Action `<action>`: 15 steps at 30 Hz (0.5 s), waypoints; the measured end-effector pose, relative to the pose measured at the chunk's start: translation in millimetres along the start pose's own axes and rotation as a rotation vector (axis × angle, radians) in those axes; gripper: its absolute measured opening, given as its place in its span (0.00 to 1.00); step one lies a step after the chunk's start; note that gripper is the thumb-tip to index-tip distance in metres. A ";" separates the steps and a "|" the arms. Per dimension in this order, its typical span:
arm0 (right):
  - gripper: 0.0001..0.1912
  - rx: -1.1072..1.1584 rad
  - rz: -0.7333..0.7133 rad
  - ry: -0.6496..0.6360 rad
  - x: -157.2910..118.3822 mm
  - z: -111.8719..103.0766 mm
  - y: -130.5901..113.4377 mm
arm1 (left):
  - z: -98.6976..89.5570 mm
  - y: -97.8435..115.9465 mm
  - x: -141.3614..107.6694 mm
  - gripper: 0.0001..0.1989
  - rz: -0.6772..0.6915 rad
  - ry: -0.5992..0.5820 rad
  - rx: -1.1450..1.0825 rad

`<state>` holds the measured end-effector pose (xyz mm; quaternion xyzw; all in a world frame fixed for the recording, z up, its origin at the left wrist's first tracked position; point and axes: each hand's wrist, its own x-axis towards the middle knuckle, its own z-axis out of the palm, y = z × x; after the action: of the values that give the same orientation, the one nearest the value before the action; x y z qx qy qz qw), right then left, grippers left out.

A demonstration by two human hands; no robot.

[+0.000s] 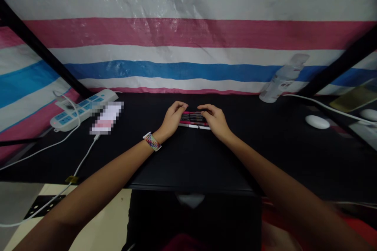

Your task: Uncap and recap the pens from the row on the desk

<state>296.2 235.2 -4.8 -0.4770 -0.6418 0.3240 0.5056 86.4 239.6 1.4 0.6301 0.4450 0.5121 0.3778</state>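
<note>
On the black table, several pens lie side by side in a row, dark with pink parts. The nearest one is a white pen with a dark band. At the row's left end is my left hand, its fingers curved and its thumb against the pen ends. My right hand curls round the opposite end, thumb and fingers bent over the pens. Both hands hide the tips of the pens. A patterned band circles my left wrist.
At the left are a power strip and a pixelated phone-like item with a white cable. A clear bottle stands at the back right, near a white oval object. Striped sheeting hangs behind the table.
</note>
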 end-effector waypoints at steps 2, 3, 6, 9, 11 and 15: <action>0.13 -0.113 -0.052 -0.011 -1.3 -0.4 -1.4 | -1.6 0.1 1.4 0.08 0.014 -0.002 0.029; 0.13 -0.162 -0.080 -0.024 -2.0 -0.6 -2.1 | -2.5 0.1 1.8 0.08 0.025 -0.003 0.048; 0.12 -0.254 -0.156 -0.060 -4.6 -1.0 -4.1 | -4.7 -0.5 2.1 0.10 0.059 -0.017 0.113; 0.12 -0.280 -0.207 -0.057 -7.3 -1.6 -7.4 | -5.1 -1.8 1.1 0.12 0.108 -0.028 0.169; 0.10 -0.287 -0.261 -0.075 -9.3 -2.9 -11.6 | -4.7 -2.2 0.3 0.12 0.143 -0.030 0.203; 0.03 -0.351 -0.448 -0.227 -14.0 -6.0 -22.5 | -5.0 -0.6 0.0 0.12 0.177 -0.025 0.248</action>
<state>296.0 214.0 12.4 -0.3644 -0.8294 0.1398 0.3996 81.4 239.9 1.8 0.7150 0.4427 0.4767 0.2560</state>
